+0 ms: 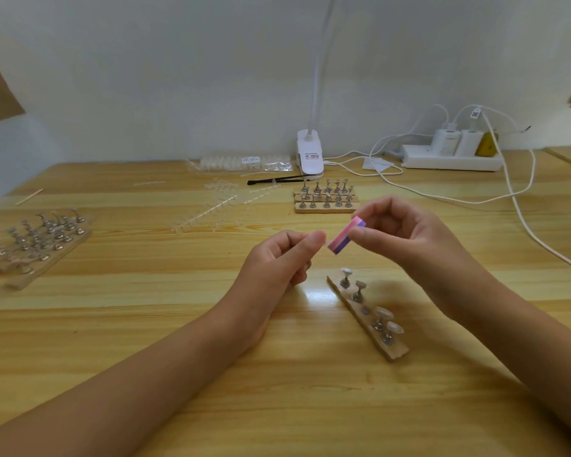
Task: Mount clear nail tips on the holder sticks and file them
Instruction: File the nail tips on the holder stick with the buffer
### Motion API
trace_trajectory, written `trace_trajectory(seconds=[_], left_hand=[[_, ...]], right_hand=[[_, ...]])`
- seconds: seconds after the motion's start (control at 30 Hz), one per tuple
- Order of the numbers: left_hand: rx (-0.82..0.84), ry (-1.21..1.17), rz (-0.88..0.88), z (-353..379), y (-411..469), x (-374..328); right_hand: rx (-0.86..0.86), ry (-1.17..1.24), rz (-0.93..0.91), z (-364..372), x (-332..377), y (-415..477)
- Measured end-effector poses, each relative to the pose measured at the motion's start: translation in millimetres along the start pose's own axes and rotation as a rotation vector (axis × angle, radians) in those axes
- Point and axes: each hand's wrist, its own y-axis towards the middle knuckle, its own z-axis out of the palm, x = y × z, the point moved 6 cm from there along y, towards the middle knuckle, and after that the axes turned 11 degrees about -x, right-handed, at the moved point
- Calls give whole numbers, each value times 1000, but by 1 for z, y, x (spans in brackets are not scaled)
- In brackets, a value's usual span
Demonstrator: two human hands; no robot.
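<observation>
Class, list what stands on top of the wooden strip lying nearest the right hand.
Four metal holder sticks stand on the wooden strip; the two nearest carry clear nail tips. One middle spot shows only a small disc. The strip's underside is hidden.

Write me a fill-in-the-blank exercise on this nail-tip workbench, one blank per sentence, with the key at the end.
1. The right hand grips a rectangular file block coloured pink and ____.
2. On the narrow wooden strip, the two metal holder sticks nearest the person are topped with clear ____.
3. The thin black tool lies just in front of the white clip-on ____.

Missing words: purple; nail tips; lamp.
</observation>
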Motion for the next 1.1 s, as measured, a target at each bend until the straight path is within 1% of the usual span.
trace_trajectory(seconds=[0.1,0.13,0.27,0.3,0.4,0.43,0.57,0.6,0.7,0.73,0.83,0.87,0.97,1.0,1.1], left_hand=[[8,18,16,1,-1,0],[9,22,18,1,-1,0],[4,17,-2,0,0,1],[7,22,0,1,0,1],[12,38,18,2,-1,0],[8,39,17,1,0,1],[10,26,3,0,1,1],[12,28,5,1,1,1],[3,34,17,1,0,1],[-4,31,14,0,1,1],[0,11,-5,1,0,0],[2,15,-3,2,0,0],[8,28,15,3,0,1],[5,29,17,2,1,1],[-7,28,1,1,2,1]], right_hand=[[129,-50,7,14,-4,-7],[136,-54,7,15,-4,-7],[5,10,0,2,-2,0],[17,10,4,2,-3,0],[147,-30,11,17,-7,-7],[153,-36,6,18,-7,-8],[7,35,5,4,-6,0],[18,32,8,4,-6,-1],[153,46,32,17,-8,-8],[158,63,34,18,-8,-7],[58,129,50,7,-7,-2],[55,129,57,6,-7,-1],[215,43,60,17,-7,-8],[224,33,51,18,-7,-8],[79,120,53,8,-6,-2]])
